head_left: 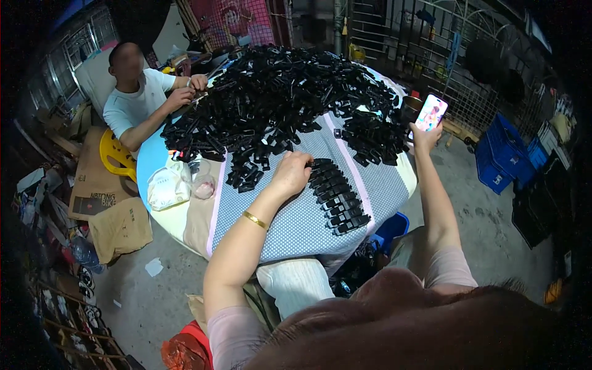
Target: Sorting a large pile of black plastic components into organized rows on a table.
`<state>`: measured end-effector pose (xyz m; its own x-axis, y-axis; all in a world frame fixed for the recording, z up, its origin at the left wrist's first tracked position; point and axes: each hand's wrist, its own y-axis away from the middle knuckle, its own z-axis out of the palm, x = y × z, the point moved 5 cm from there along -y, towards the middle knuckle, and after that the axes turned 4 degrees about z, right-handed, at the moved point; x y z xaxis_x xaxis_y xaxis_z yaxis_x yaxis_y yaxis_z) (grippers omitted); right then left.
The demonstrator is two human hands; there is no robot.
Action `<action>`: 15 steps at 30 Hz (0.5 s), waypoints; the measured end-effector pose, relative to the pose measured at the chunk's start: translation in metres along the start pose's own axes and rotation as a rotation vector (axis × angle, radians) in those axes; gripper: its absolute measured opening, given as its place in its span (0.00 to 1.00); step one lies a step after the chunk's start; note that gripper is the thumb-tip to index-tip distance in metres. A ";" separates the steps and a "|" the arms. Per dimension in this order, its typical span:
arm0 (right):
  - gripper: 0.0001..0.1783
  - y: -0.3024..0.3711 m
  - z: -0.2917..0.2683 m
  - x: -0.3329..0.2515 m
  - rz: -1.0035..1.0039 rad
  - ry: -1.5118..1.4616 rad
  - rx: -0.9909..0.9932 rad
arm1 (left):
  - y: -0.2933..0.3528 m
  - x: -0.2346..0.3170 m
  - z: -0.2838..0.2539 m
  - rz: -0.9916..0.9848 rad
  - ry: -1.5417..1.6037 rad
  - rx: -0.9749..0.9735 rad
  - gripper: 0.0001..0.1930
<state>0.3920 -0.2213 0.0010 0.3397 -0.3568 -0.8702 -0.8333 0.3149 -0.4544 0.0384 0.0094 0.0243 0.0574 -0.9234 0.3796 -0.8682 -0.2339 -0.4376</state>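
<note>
Dark hair (401, 330) lies nearest; the right hand (425, 137) grasps a lit rectangular phone (432, 111), seemingly for viewing; the left hand (291, 175) curls beside rowed black plastic pieces (339, 200), grip unclear.

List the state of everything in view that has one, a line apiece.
Phone: screen lit, held up in the right hand.
Left hand: fingers curled, at the far end of the row; whether it holds a piece is hidden.
Row of black pieces: lined up side by side.
Heap of black pieces: loose, jumbled.
White bag: crumpled.
Patterned cloth: spread out.
Red bag: crumpled.
</note>
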 end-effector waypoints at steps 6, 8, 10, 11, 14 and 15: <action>0.56 -0.019 -0.056 0.002 -0.276 -0.038 -0.178 | -0.004 0.001 -0.001 0.000 0.005 -0.003 0.11; 0.56 0.000 -0.070 -0.008 -0.190 -0.015 -0.416 | 0.001 -0.003 -0.004 -0.012 -0.013 -0.001 0.11; 0.57 0.001 -0.081 0.004 -0.143 0.050 -0.500 | -0.002 -0.001 -0.004 -0.006 0.000 -0.002 0.12; 0.59 0.002 -0.082 0.010 -0.098 0.102 -0.588 | -0.002 -0.001 -0.004 -0.014 0.001 0.001 0.12; 0.63 0.002 -0.078 0.013 -0.073 0.371 -0.699 | -0.001 0.001 -0.004 -0.021 -0.002 0.004 0.12; 0.65 0.006 -0.078 0.004 -0.067 0.488 -0.723 | -0.001 0.001 -0.004 -0.027 -0.006 0.001 0.12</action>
<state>0.3545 -0.2894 0.0098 0.3114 -0.7432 -0.5922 -0.9468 -0.2961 -0.1262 0.0373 0.0095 0.0281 0.0833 -0.9185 0.3865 -0.8661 -0.2586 -0.4278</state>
